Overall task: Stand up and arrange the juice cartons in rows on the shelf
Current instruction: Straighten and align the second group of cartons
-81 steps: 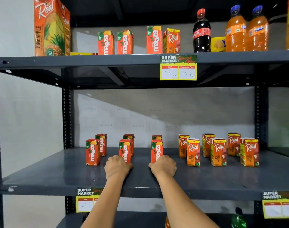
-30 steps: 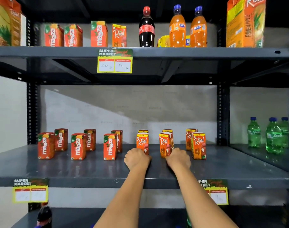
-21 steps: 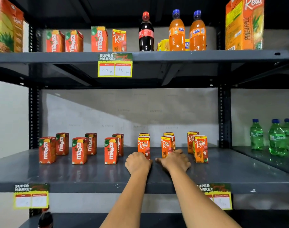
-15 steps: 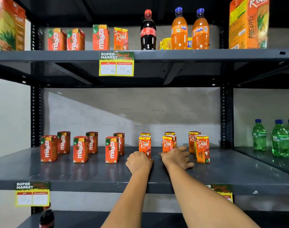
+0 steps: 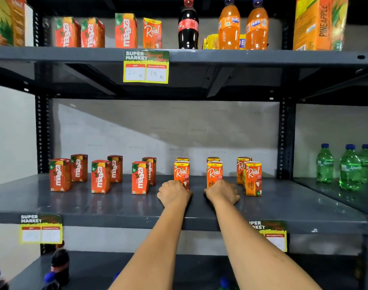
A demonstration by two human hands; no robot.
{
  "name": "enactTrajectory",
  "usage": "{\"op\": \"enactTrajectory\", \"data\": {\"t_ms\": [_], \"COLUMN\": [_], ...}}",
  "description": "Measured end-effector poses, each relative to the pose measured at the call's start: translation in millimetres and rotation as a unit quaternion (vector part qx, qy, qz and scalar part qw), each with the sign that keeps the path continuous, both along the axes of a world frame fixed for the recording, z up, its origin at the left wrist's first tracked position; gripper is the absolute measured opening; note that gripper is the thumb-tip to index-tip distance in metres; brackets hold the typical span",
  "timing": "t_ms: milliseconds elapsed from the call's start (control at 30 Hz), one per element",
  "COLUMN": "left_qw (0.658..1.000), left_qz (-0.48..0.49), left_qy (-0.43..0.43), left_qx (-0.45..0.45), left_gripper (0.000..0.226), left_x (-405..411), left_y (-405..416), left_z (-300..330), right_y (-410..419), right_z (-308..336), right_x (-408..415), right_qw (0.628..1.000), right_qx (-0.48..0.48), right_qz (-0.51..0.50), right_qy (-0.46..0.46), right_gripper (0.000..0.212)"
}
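Observation:
On the grey middle shelf (image 5: 304,208) small juice cartons stand upright in pairs, front and back. Three pairs of red Maaza cartons (image 5: 100,176) fill the left side. Three pairs of orange Real cartons follow on the right. My left hand (image 5: 173,193) is a loose fist on the shelf, knuckles against the base of the first front Real carton (image 5: 181,172). My right hand (image 5: 221,193) lies with curled fingers against the base of the second front Real carton (image 5: 214,171). The third front Real carton (image 5: 253,178) stands just right of that hand.
The upper shelf (image 5: 220,56) carries more Maaza and Real cartons, a cola bottle (image 5: 188,24), two Fanta bottles (image 5: 229,24) and a tall pineapple carton (image 5: 319,21). Green bottles (image 5: 348,166) stand in the right bay. Price tags hang on the shelf edges.
My right hand has drawn back from between the Real cartons and curled in front of the second one, which now faces straight forward. The left hand has stayed put.

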State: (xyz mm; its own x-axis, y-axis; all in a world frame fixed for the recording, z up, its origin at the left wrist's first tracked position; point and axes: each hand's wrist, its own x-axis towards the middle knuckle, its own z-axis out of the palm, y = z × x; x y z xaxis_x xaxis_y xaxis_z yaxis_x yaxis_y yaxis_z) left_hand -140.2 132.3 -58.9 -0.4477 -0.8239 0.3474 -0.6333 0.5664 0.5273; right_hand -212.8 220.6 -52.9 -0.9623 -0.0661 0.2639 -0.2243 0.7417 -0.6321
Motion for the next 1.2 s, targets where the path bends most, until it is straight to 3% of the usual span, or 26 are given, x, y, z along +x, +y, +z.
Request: {"op": "enactTrajectory", "data": {"t_ms": [133, 300, 800, 1067, 1200], "left_qw": [1.0, 1.0, 1.0, 1.0, 0.999], "left_qz": [-0.005, -0.009, -0.005, 0.004, -0.014], "left_qy": [-0.006, -0.008, -0.015, -0.016, 0.012], "left_qx": [0.007, 0.004, -0.02, -0.026, 0.035], "left_gripper": [0.068, 0.066, 0.054, 0.059, 0.07], "left_x": [-2, -1, 0, -1, 5], "left_y": [-3, -2, -3, -3, -1], "left_z": [0, 0, 1, -1, 4], "right_y": [2, 5, 3, 8, 18], "right_z": [0, -1, 0, 0, 4], "right_x": [2, 5, 7, 7, 15], "right_qw": [1.0, 1.0, 1.0, 1.0, 0.999], "right_qx": [-0.008, 0.004, 0.014, 0.013, -0.013], "right_qz": [0.002, -0.022, -0.022, -0.01, -0.02], "right_qy": [0.0, 0.004, 0.002, -0.006, -0.025], "right_gripper": [0.059, 0.064, 0.053, 0.084, 0.094]}}
